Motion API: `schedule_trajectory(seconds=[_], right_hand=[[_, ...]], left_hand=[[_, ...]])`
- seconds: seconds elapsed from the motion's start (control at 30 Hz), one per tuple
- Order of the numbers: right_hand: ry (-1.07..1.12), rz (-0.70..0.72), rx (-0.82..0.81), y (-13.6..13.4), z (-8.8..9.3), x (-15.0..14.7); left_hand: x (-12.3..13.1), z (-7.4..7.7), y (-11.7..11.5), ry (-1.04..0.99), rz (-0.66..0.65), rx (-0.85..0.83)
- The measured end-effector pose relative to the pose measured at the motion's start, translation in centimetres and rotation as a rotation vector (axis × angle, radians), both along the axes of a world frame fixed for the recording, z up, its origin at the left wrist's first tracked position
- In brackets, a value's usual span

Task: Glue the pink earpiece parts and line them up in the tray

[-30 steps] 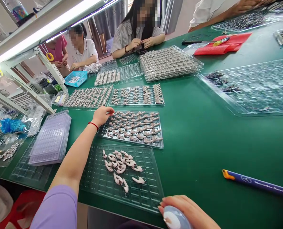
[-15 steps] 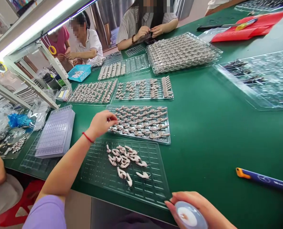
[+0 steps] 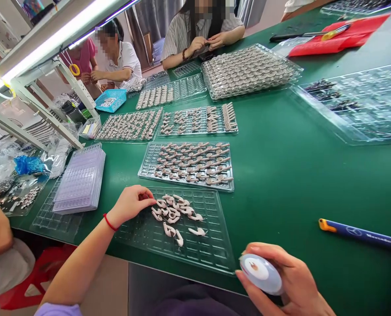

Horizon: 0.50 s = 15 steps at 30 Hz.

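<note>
My left hand [image 3: 134, 202], with a red string on its wrist, reaches to the left edge of a pile of pale earbud shells [image 3: 174, 215]. Thumb and forefinger are pinched at an earbud shell there, which the fingertips mostly hide. The pile lies on a clear compartment tray [image 3: 211, 228] at the near edge of the green table. My right hand [image 3: 281, 274] is wrapped around a translucent, rounded bottle [image 3: 263, 274], its whitish end facing me. Just beyond the pile, another clear tray [image 3: 146, 162] holds rows of earbud shells with its left columns bare.
More filled trays [image 3: 198, 120] stand farther back, beside a thick tray stack [image 3: 251, 70]. Purple-tinted trays [image 3: 78, 180] are piled at left. A blue-and-orange cutter [image 3: 356, 232] lies at right, below a tray of dark parts [image 3: 363, 105]. Co-workers sit across and at left.
My left hand has come back from the filled tray to the loose pile and closed at its left edge. My right hand has risen slightly with the bottle. The view has shifted a little.
</note>
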State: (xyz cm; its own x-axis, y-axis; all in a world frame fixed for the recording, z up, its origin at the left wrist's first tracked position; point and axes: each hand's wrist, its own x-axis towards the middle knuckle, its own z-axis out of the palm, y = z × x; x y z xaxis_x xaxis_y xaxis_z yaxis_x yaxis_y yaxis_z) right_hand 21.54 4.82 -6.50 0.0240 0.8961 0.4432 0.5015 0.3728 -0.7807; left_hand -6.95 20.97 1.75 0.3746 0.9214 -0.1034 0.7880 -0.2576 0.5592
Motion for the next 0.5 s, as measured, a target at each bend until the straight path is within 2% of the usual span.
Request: schedule_trajectory(seconds=[0.13,0.3,0.4,0.5], right_hand=[[0.042,-0.005,-0.068,-0.2,-0.1,-0.1],[0.160,-0.035,-0.125,-0.6,-1.0,-0.1],[0.184,-0.033,-0.195,-1.0,-1.1,0.2],[0.160,0.005,-0.245,-1.6,-0.7,-0.1]], left_hand=[[-0.3,-0.9,-1.0,-0.075,0.103,0.046],[-0.3,-1.8,-1.3,-0.113,0.222,0.146],[-0.1,-1.4,-1.8,-0.152,0.277,0.196],[0.7,-0.5,-4.4,-0.224,0.317,0.230]])
